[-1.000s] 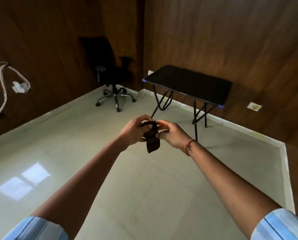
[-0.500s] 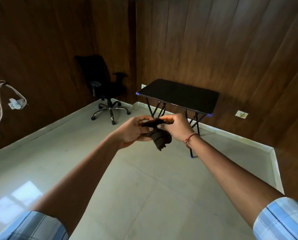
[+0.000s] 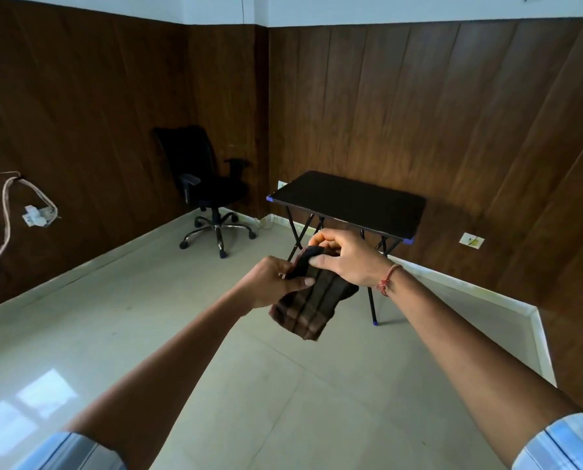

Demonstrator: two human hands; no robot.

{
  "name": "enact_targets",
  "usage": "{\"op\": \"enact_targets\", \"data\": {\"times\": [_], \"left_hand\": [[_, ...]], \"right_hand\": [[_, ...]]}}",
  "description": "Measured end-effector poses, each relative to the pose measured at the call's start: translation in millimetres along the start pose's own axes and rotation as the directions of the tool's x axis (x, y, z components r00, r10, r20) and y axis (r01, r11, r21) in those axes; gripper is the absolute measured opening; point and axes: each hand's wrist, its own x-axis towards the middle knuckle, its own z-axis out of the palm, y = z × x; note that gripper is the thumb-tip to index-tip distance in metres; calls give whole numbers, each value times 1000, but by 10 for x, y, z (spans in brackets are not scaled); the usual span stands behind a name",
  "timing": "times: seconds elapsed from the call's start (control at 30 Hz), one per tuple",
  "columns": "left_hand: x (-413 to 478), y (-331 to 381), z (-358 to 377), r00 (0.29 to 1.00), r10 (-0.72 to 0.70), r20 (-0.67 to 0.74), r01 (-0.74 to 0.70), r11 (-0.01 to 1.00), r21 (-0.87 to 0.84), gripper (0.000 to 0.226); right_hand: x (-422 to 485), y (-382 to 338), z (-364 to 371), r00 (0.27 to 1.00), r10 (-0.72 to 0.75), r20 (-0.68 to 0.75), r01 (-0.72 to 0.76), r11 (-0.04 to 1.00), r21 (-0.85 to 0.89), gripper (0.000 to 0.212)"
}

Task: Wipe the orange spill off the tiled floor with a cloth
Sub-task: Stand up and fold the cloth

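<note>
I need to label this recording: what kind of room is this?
Probably a small, sparsely furnished office: a black swivel office chair in the corner, a black folding table, wood-panelled walls and a tiled floor.

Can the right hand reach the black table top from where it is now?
Probably not yet: the right hand is pinching the cloth with the left hand, and the table looks farther off.

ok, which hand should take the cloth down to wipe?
Probably right. The right hand pinches the cloth at its top fold, so it hangs from there; the left hand only grips its side edge. No spill in view.
</note>
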Motion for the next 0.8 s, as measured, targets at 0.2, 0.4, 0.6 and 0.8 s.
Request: {"op": "enact_targets", "data": {"times": [0.2, 0.4, 0.6, 0.8], "left_hand": [[-129, 56, -4, 972, 10, 237, 153, 736, -660, 31], [-66, -89, 77, 979, -152, 139, 192, 425, -885, 25], [-118, -375, 184, 945, -201, 258, 325, 475, -818, 42], [-94, -474, 262, 967, -124, 222, 254, 535, -806, 43]], "right_hand": [[10, 5, -72, 995, 40, -93, -22, 983, 184, 34], [-165, 398, 434, 809, 531, 252, -541, 506, 672, 85], [-358, 511, 733, 860, 451, 236, -430, 395, 812, 19], [-373, 559, 848, 850, 447, 279, -448, 334, 829, 20]]}}
